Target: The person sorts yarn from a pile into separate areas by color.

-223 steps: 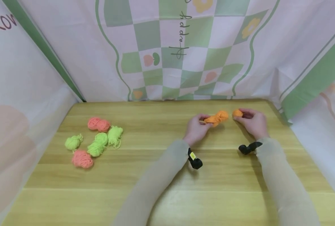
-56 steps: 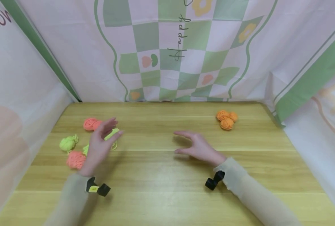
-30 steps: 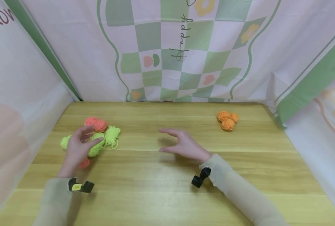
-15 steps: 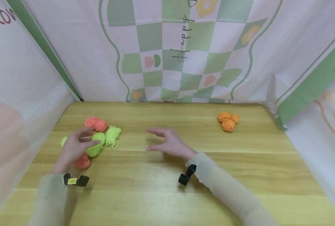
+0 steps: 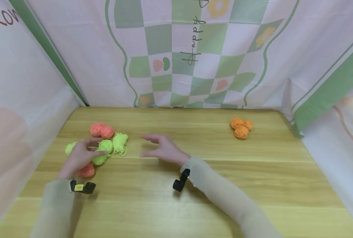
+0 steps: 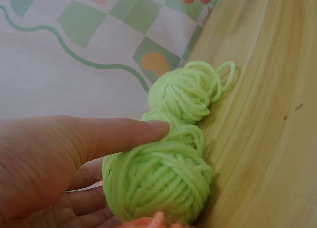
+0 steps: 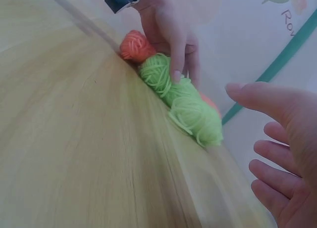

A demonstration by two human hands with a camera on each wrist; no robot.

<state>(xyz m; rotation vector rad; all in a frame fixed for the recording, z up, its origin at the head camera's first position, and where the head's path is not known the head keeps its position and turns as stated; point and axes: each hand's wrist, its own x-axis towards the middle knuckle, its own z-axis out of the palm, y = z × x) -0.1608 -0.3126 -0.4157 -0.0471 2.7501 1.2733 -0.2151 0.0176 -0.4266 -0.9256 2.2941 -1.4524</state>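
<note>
My left hand (image 5: 82,154) reaches over the lime-green yarn at the left of the table. Its straight thumb (image 6: 124,133) lies across the top of the middle lime skein (image 6: 158,181), with the other fingers behind it and gaps between them. A second lime skein (image 5: 120,142) with loose loops sits just right of that one. Part of a third lime skein (image 5: 70,148) shows beyond the wrist side of the hand. Right of the pile, my right hand (image 5: 164,148) hovers with thumb and fingers spread, holding nothing, its fingertips pointing at the yarn.
A coral skein (image 5: 102,131) lies behind the green ones, and another coral skein (image 5: 86,170) in front, partly under the left hand. Several orange yarn balls (image 5: 241,128) are bunched at the back right. Printed curtains (image 5: 188,86) enclose the wooden table (image 5: 170,211).
The orange yarn, earlier in both hands, now lies bunched at the back right. My left hand has gone to the green yarn and settled lower on it; my right hand keeps sliding left.
</note>
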